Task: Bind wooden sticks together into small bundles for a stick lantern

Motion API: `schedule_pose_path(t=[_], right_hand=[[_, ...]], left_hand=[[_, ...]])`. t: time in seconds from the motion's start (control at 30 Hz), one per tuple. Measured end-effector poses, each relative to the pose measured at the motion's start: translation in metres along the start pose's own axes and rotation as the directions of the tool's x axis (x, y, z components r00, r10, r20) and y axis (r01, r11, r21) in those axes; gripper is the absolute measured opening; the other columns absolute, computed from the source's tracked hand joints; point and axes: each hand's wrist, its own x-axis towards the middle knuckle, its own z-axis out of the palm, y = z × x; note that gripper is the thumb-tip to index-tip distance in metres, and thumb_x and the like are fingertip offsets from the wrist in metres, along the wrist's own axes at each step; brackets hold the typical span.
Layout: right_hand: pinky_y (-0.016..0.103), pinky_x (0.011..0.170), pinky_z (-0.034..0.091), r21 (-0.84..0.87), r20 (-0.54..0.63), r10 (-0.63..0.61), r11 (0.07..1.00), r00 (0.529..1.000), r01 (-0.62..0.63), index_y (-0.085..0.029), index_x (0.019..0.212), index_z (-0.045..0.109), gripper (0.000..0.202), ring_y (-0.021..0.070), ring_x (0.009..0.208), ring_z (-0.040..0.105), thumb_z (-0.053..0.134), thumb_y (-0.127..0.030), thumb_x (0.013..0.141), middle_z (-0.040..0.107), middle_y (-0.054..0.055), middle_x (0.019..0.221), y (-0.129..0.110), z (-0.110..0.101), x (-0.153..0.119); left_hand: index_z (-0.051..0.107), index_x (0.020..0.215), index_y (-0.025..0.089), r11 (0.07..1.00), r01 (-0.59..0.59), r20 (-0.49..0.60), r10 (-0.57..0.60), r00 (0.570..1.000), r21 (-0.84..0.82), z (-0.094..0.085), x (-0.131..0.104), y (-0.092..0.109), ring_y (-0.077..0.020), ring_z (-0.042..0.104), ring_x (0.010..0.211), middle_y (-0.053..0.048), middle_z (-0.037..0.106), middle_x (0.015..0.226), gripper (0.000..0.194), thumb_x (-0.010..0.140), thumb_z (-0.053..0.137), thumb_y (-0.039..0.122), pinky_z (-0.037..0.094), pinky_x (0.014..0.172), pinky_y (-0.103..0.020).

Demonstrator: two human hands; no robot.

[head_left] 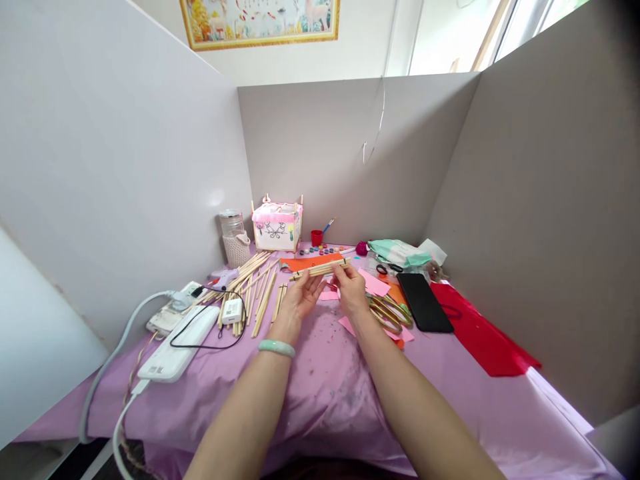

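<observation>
The bundle of sticks (323,269) is held up between both hands over the middle of the table, running from the near left to the far right, with a dark band close to each end. The right hand (351,288) grasps it near its right end, its fingers and thumb bent in around the sticks. The left hand (303,299) is at the left part of the bundle, palm turned up, with the thumb by the left end and the other fingers loosely extended just below the sticks on the near side; whether they press on it I cannot tell. The bundle's left tip sticks out beyond the left thumb, and its right tip shows past the right fingers.

An orange sheet (313,261) lies just beyond the bundle. Left of the left hand are a smaller banded bundle (279,303) and many loose sticks (265,303), with a white charger (232,311) at their left. Right of the right hand lie pink paper (376,283), gold-handled scissors (385,313) and a black phone (425,303), with a red sheet (483,333) farther right. At the far side stand a decorated box (275,235), a jar (236,248) to its left and a red cup (317,238) to its right. Purple cloth (325,400) covers the table.
</observation>
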Motion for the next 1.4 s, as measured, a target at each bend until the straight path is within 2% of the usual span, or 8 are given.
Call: schedule_pose_path(t=[0.1,0.17,0.27,0.33,0.43,0.57,0.97,1.4], right_hand=[[0.025,0.058,0.048,-0.121,-0.022,-0.129,0.985,0.991,0.125,-0.017,0.078,0.059,0.03,0.0121,0.061,0.054,0.061,-0.047,0.073,0.059,-0.001,0.072,-0.01,-0.01,0.006],[0.027,0.061,0.048,-0.231,-0.006,-0.197,0.954,0.98,0.19,-0.017,0.08,0.059,0.031,0.014,0.064,0.056,0.058,-0.047,0.076,0.06,0.001,0.074,-0.017,-0.016,0.009],[0.026,0.061,0.046,-0.392,0.153,-0.188,0.89,0.97,0.234,-0.017,0.078,0.059,0.027,0.0144,0.063,0.055,0.055,-0.044,0.08,0.059,0.0,0.07,-0.021,-0.019,0.008],[0.025,0.059,0.044,-0.488,0.295,-0.149,0.826,0.944,0.283,-0.017,0.077,0.059,0.024,0.0138,0.062,0.053,0.055,-0.041,0.081,0.058,0.0,0.068,-0.02,-0.015,0.004],[0.024,0.058,0.04,-0.569,0.405,-0.092,0.754,0.91,0.329,-0.017,0.08,0.061,0.02,0.0138,0.061,0.053,0.054,-0.036,0.082,0.06,0.0,0.069,-0.012,-0.007,-0.004],[0.024,0.059,0.039,-0.618,0.515,0.021,0.702,0.857,0.354,-0.017,0.08,0.063,0.018,0.0143,0.063,0.054,0.053,-0.031,0.082,0.064,0.002,0.071,0.004,-0.002,-0.01],[0.023,0.064,0.041,-0.644,0.595,0.095,0.651,0.798,0.402,-0.018,0.084,0.067,0.013,0.015,0.068,0.059,0.055,-0.023,0.08,0.068,0.002,0.075,0.006,-0.008,-0.008],[0.021,0.056,0.037,-0.629,0.609,0.168,0.697,0.775,0.343,-0.017,0.071,0.065,0.014,0.0121,0.06,0.055,0.054,-0.024,0.077,0.064,0.0,0.066,0.011,-0.015,-0.003]], left_hand=[[0.062,0.069,0.013,0.917,0.134,-0.187,-0.066,0.98,0.377,-0.004,-0.002,0.008,-0.017,0.063,0.058,-0.008,0.066,0.063,0.035,0.082,0.056,0.045,0.05,0.059,-0.03],[0.056,0.054,0.015,0.739,0.061,-0.3,0.196,0.934,0.671,-0.008,-0.002,0.014,-0.0142,0.053,0.046,-0.003,0.054,0.047,0.044,0.079,0.055,0.051,0.042,0.05,-0.027],[0.055,0.05,0.017,0.39,-0.212,-0.094,0.634,0.767,0.896,-0.011,0.001,0.018,-0.0138,0.051,0.053,0.0,0.05,0.046,0.039,0.077,0.058,0.045,0.038,0.054,-0.025],[0.064,0.063,0.017,0.317,-0.39,0.093,0.662,0.744,0.864,-0.009,0.003,0.017,-0.0152,0.056,0.064,-0.002,0.061,0.06,0.031,0.077,0.058,0.043,0.04,0.06,-0.025],[0.07,0.089,0.017,0.388,-0.548,0.286,0.555,0.781,0.741,-0.005,0.003,0.015,-0.0176,0.06,0.084,-0.006,0.068,0.09,0.028,0.077,0.059,0.041,0.044,0.072,-0.027],[0.073,0.09,0.019,0.404,-0.643,0.415,0.52,0.746,0.65,-0.003,0.0,0.014,-0.0193,0.06,0.094,-0.007,0.069,0.096,0.023,0.074,0.065,0.033,0.044,0.086,-0.032],[0.07,0.085,0.012,0.734,-0.416,0.239,0.341,0.909,0.536,-0.001,-0.001,0.016,-0.0154,0.062,0.067,-0.006,0.069,0.078,0.029,0.066,0.072,0.034,0.05,0.068,-0.03],[0.063,0.087,0.015,0.705,-0.482,0.362,0.329,0.872,0.52,-0.004,0.001,0.011,-0.0143,0.062,0.071,-0.003,0.067,0.079,0.025,0.072,0.068,0.034,0.048,0.071,-0.029]])
